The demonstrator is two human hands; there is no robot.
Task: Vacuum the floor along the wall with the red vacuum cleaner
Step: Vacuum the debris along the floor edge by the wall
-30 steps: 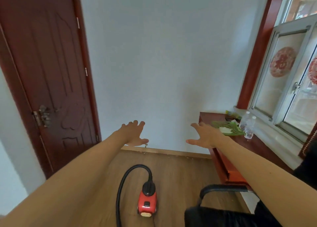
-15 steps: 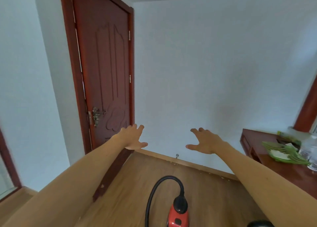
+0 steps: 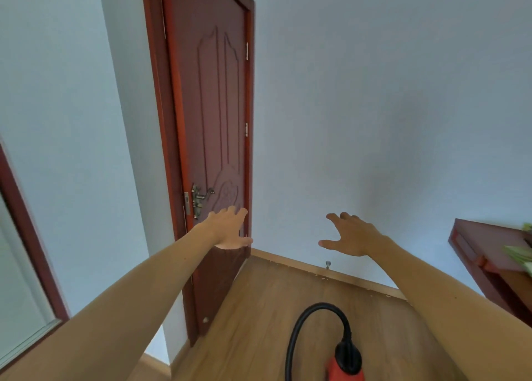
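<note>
The red vacuum cleaner [image 3: 344, 369] sits on the wooden floor [image 3: 259, 317] at the bottom edge, only its front end showing. Its black hose [image 3: 313, 313] arches up from the body and runs down out of frame. Both my arms stretch forward at chest height. My left hand [image 3: 230, 229] hovers with spread fingers in front of the door's lower part and holds nothing. My right hand [image 3: 349, 235] hovers with spread, slightly bent fingers before the white wall [image 3: 374, 121] and holds nothing. Neither hand touches the vacuum cleaner.
A dark red door [image 3: 213, 139] with a metal handle [image 3: 198, 198] stands ajar at the left. A wooden skirting board [image 3: 331, 274] runs along the wall's foot with a small door stop [image 3: 328, 264]. A red-brown desk [image 3: 489, 254] juts in at the right.
The view has swung left and up: the window and chair have left the frame, and the door has come to the middle. Both hands stay raised and empty. The vacuum cleaner lies lower in view.
</note>
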